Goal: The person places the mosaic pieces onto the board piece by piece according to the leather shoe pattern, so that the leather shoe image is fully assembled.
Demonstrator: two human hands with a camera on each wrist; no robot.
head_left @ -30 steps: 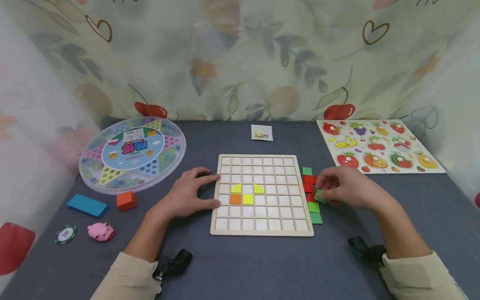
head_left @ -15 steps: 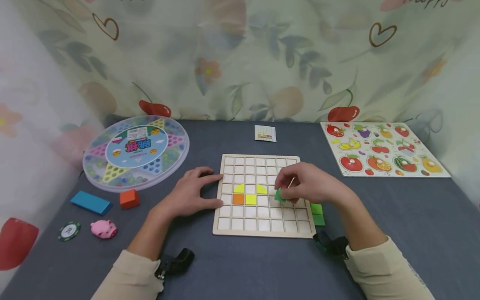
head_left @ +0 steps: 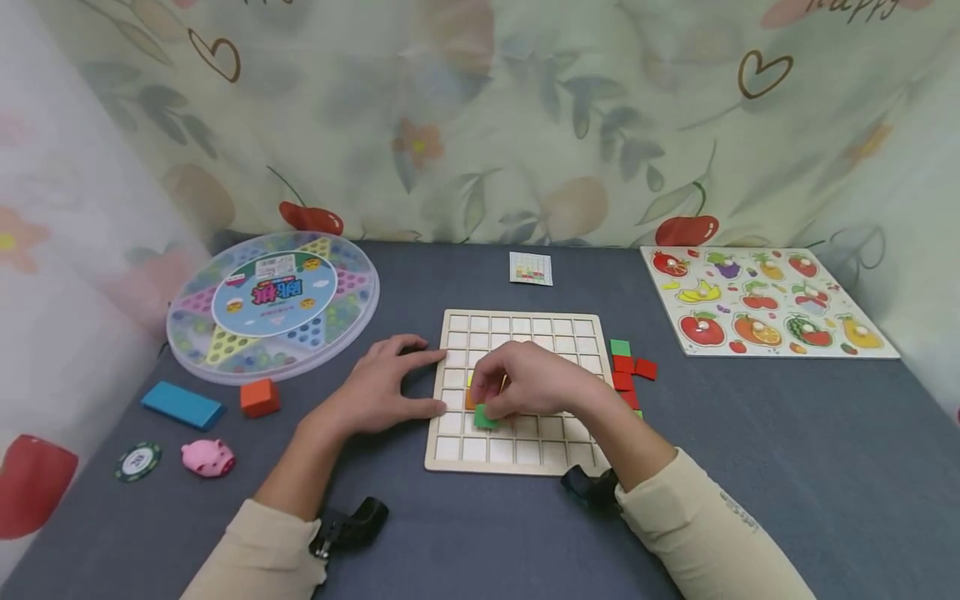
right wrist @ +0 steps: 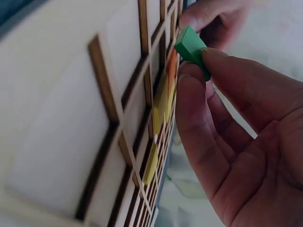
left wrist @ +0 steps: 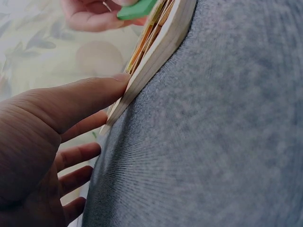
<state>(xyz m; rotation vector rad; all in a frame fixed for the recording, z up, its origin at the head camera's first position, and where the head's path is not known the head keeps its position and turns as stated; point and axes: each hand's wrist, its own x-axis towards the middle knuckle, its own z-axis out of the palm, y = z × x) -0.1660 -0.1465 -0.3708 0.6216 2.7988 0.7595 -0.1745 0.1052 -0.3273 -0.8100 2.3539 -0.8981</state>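
Note:
A wooden grid board (head_left: pixel 555 457) with square cells lies on the dark table. My right hand (head_left: pixel 536 379) is over its left-middle part, pinching a green square tile (head_left: pixel 484 417) between thumb and index finger. In the right wrist view the green tile (right wrist: pixel 191 47) is tilted and held just off the grid. An orange tile (head_left: pixel 470 399) is partly visible behind the hand; yellow pieces (right wrist: pixel 163 104) show in the cells in the right wrist view. My left hand (head_left: pixel 382 385) rests at the board's left edge, thumb and fingertips touching it, fingers extended.
Red tiles (head_left: pixel 623 381) and a green tile (head_left: pixel 620 347) lie along the board's right edge. A small pattern card (head_left: pixel 530 268) lies behind. A fruit puzzle (head_left: pixel 768 304), round game box (head_left: pixel 273 308), blue block (head_left: pixel 182 406), orange block (head_left: pixel 259 398), pink pig (head_left: pixel 207 458) and chip (head_left: pixel 138 462) surround it.
My right hand has carried the green tile leftward from the pile beside the board, across the grid to its left-middle cells. The left hand stays at the board's edge.

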